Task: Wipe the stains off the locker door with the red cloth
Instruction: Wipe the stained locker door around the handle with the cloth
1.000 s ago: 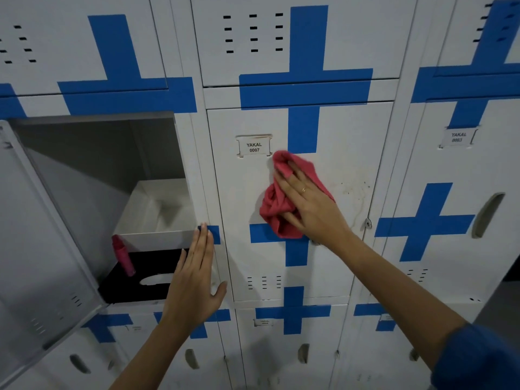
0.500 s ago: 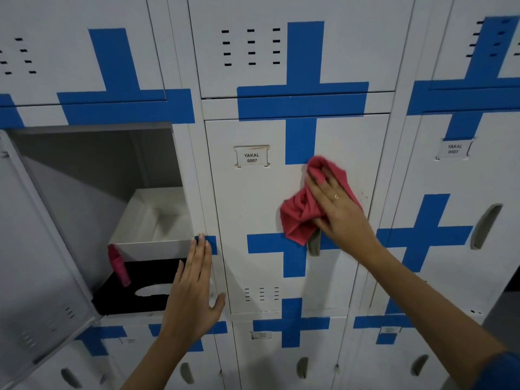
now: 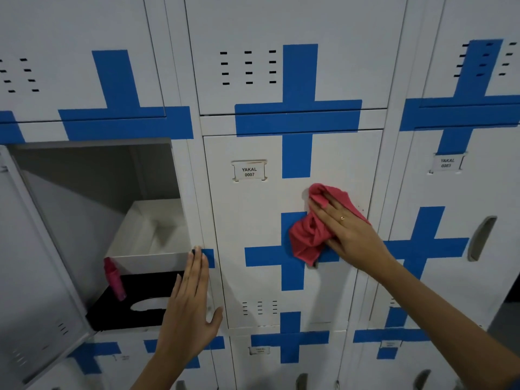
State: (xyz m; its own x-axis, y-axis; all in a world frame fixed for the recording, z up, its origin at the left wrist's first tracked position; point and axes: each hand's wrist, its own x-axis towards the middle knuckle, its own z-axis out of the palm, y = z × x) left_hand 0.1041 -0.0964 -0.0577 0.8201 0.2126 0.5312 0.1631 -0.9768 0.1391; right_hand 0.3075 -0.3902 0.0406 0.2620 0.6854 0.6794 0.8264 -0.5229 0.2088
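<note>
Red cloth (image 3: 309, 237) lay bunched against the white locker door (image 3: 259, 237) labelled YAKAL 0007 on its name tag (image 3: 249, 171), pressed flat there by the right hand (image 3: 347, 230). That hand's grip was spread, fingers (image 3: 320, 205) straight and laid over the cloth's upper part, with a ring on one finger; the palm pinned the fabric to the metal rather than closing round it. The cloth sat toward the right side of the door, over the upper arm of the blue cross (image 3: 291, 257) painted there, and its lower corner hung down onto the cross's horizontal bar. A few small dark specks (image 3: 361, 208) showed just right of the cloth near the door's edge; they could be stains, though the view was too soft to be sure.

The left hand (image 3: 191, 311) rested open and flat, fingers together and thumb out, on the frame strip between this door and the open locker (image 3: 92, 170) to the left. Inside that compartment stood a white box (image 3: 149, 256) on top of a black box (image 3: 135, 306), with a pink bottle (image 3: 114, 278) leaning at their left. The grey door (image 3: 31, 277) of that compartment swung out toward the near left.
</note>
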